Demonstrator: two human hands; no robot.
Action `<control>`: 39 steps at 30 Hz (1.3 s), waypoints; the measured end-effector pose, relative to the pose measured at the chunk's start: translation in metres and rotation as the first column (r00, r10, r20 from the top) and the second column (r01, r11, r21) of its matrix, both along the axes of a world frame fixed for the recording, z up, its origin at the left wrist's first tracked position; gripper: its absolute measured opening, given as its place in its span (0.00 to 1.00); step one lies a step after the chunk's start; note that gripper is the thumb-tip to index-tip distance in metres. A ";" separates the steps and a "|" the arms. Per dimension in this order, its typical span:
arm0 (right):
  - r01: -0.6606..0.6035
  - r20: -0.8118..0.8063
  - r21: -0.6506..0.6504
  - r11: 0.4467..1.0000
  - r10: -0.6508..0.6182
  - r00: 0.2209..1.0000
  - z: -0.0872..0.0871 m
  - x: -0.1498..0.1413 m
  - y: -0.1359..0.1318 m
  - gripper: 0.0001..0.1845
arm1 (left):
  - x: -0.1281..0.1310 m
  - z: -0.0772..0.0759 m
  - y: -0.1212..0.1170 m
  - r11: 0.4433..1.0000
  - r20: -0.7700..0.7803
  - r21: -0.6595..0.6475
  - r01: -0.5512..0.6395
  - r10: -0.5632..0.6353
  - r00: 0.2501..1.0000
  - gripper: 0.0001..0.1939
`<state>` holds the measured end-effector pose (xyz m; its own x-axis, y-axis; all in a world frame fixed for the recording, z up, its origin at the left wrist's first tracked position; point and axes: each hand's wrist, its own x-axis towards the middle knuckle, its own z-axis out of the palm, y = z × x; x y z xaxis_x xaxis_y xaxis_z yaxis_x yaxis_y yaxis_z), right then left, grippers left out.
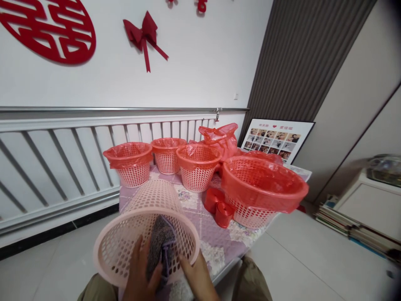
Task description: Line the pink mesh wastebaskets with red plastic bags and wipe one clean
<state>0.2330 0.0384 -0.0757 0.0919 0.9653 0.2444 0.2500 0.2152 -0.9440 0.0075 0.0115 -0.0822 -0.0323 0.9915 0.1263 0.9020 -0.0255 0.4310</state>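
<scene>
A pale pink perforated plastic basket (147, 217) lies tipped toward me, its opening facing my lap. My left hand (139, 271) reaches into its mouth and presses a grey-purple cloth (159, 246) against the inside. My right hand (196, 274) grips the basket's rim at the lower right, fingers closed on the edge. The basket's far end rests on a small table with a purple patterned cover (216, 234).
On the table stand three small baskets lined with red bags (131, 163) (167, 154) (197, 165), a large lined basket (263, 188), red bag rolls (219, 207) and a bundle of red bags (221, 138). A white railing lies behind; a photo board (275, 140) and stacked books (344, 223) are at right.
</scene>
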 end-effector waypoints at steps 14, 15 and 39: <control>0.011 0.002 -0.068 0.998 -0.010 1.000 -0.039 -0.025 0.000 0.29 | 0.060 0.038 0.040 0.965 -0.189 -0.158 0.208 -0.236 0.953 0.33; 0.033 0.002 -0.086 0.996 -0.033 0.999 -0.039 -0.025 0.000 0.30 | 0.050 0.039 0.040 0.964 -0.213 -0.163 0.209 -0.241 0.947 0.33; -0.003 0.063 -0.070 0.998 0.008 0.998 -0.029 -0.022 -0.015 0.25 | 0.069 0.058 0.078 0.979 -0.073 -0.106 0.173 -0.182 0.981 0.27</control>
<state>0.2108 0.0238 -0.1050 0.0730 0.9807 0.1812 0.3088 0.1505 -0.9391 0.0763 0.0893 -0.0247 0.1517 0.9882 0.0226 0.9193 -0.1495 0.3640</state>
